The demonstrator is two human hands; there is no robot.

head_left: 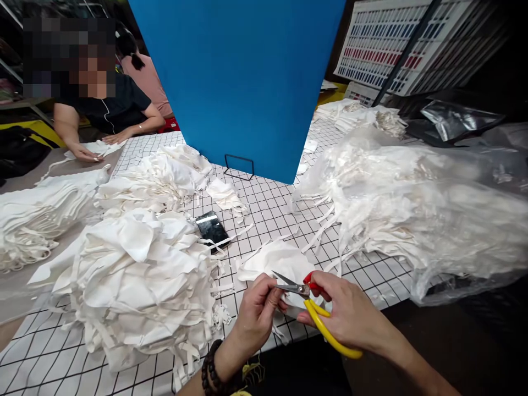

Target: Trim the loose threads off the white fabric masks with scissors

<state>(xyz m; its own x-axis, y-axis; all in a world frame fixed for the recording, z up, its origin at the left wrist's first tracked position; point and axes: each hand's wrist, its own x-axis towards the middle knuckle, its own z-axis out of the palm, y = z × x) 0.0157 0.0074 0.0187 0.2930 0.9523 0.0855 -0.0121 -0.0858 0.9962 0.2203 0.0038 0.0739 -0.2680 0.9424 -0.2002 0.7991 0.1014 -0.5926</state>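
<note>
My right hand (350, 311) grips a pair of scissors (328, 333) with one yellow and one red handle. Their blades are parted and point left, over the fingertips of my left hand (258, 311). That left hand is closed in a pinch at the near edge of a white cloth piece (280, 258), which has thin straps. What exactly lies between the pinching fingers is mostly hidden. To the left rises a large heap of white cloth pieces (140, 280), with loose straps trailing from its side.
Dark grid lines cover the white tablecloth (264, 206). A black phone (212, 228) lies beyond the heap. A tall blue panel (247, 82) stands at the back on a wire stand (239, 166). Clear plastic bags (445, 220) of white cloth fill the right. A co-worker (111, 107) handles cloth at left.
</note>
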